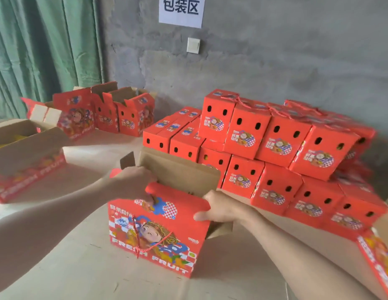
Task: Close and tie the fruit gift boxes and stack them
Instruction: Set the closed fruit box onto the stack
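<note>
Two bare hands are holding one red cardboard fruit gift box [154, 234] printed with a cartoon face and "FRESH FRUIT", which is standing upright on the beige cardboard-covered table [69, 267] at centre front. Its brown inner back flap is sticking up, so the top is not yet closed. The left hand [132, 180] is reaching over the top left corner, its fingers curling down over the red front flap and gripping it. The right hand [219, 210] is pinching the right end of that same flap, thumb lying on the printed front and fingers going behind. A red twisted cord handle [154, 241] is hanging loose down the front face of the box. Just behind and to the right, a stack of closed red boxes with oval holes [275, 148] is sitting in at least two layers against the grey concrete wall [275, 50]. Several open red boxes with raised flaps [123, 113] are standing at back left near a green curtain [37, 50]. One more open box [26, 156] is lying at the left edge, blurred, contents unclear. Another red box [377, 256] is poking in at lower right. A white paper sign with Chinese characters [181, 10] and a white wall switch [193, 45] are showing on the wall.
</note>
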`<state>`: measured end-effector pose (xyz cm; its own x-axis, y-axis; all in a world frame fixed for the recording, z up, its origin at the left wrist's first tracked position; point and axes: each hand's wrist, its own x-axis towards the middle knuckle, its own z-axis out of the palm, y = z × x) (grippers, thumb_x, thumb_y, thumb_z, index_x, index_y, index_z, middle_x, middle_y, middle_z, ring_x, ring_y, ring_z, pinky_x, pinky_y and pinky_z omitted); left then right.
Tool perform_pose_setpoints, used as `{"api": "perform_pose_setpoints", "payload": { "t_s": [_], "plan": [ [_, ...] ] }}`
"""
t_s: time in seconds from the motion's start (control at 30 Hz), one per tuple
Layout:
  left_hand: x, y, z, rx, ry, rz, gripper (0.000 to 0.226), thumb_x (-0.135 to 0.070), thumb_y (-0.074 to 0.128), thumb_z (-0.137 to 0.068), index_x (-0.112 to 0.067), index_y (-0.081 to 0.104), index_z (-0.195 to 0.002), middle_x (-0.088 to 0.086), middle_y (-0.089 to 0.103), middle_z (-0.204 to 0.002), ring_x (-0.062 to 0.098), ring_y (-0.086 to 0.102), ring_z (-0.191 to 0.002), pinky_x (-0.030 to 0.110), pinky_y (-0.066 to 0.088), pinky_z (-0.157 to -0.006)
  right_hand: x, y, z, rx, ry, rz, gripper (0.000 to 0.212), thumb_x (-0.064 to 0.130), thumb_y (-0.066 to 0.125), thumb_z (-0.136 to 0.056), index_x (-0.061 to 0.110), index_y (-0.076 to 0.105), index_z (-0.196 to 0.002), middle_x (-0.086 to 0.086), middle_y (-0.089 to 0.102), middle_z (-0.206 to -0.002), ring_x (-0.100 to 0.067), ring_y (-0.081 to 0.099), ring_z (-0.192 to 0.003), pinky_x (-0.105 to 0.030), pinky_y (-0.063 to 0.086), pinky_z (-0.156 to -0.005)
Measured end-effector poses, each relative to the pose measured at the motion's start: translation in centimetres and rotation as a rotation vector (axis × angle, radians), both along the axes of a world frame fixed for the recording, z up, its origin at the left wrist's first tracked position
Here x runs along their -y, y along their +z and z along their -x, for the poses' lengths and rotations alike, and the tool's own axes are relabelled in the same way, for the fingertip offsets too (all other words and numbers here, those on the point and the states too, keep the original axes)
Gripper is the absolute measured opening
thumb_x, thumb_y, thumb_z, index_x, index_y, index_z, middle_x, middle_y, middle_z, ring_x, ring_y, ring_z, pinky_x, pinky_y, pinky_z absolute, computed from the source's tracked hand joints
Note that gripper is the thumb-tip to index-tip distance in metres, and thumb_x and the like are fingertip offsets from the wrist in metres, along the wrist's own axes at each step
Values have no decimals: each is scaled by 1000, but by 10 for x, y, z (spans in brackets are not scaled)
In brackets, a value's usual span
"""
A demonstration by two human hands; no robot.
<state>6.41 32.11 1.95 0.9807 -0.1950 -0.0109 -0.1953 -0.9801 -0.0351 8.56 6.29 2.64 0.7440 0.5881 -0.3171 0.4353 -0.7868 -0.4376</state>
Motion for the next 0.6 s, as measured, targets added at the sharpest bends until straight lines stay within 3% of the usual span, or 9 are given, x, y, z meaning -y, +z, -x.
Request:
{"api": "perform_pose_setpoints", "payload": {
  "t_s": [0.07, 0.13, 0.2, 0.37, 0.47, 0.53, 0.6],
  "plan": [
    [10, 2, 8, 69, 12, 29, 44, -52, 75, -71, -32, 36, -74, -19, 36, -64, 12, 45, -71, 24, 26, -51, 10, -2, 8, -77, -33, -57, 26, 27, 62, -89, 8, 56, -106, -14, 71, -88, -19, 69, -62, -33, 56, -51],
    [27, 3, 21, 137, 27, 55, 37, -49, 75, -72, -31, 44, -72, -14, 48, -66, 15, 45, -69, 25, 25, -51, 23, 3, 13, -84, -36, -23, 20, 24, 59, -91, 11, 55, -105, -14, 71, -81, -13, 65, -50, -23, 46, -38],
    [49, 0, 36, 189, 38, 55, 32, -51, 73, -74, -27, 55, -83, -5, 62, -80, 18, 46, -68, 27, 30, -56, 43, 7, 13, -121, -44, -20, 20, 22, 59, -91, 13, 58, -109, -14, 72, -90, -12, 66, -53, -20, 45, -39],
    [115, -15, 65, 313, -29, 55, 38, -57, 64, -79, -24, 44, -81, -4, 64, -86, 21, 59, -85, 27, 37, -71, 109, 9, 19, -197, -17, 25, 18, 16, 63, -88, 10, 64, -105, -13, 66, -109, -23, 71, -70, -29, 56, -55],
    [143, -13, 71, 226, -70, 97, 38, -56, 60, -83, -20, 49, -83, -3, 62, -81, 19, 55, -75, 26, 32, -63, 142, 7, 24, -252, -25, 41, 22, 16, 66, -87, 8, 66, -107, -10, 65, -115, -26, 72, -83, -34, 59, -67],
    [151, -7, 71, 177, -69, 322, 41, -51, 57, -88, -12, 58, -77, 3, 58, -66, 20, 49, -61, 29, 33, -55, 158, 7, 27, -296, -17, 11, 29, 23, 68, -88, 6, 65, -111, -8, 62, -120, -25, 70, -90, -32, 58, -71],
    [147, -2, 71, 275, -18, 633, 44, -41, 51, -94, -6, 61, -70, 10, 55, -60, 23, 48, -55, 35, 40, -53, 171, 10, 31, -298, -18, -40, 54, 53, 64, -83, 4, 66, -105, -2, 62, -114, -21, 65, -96, -35, 51, -83]
  ]
}}
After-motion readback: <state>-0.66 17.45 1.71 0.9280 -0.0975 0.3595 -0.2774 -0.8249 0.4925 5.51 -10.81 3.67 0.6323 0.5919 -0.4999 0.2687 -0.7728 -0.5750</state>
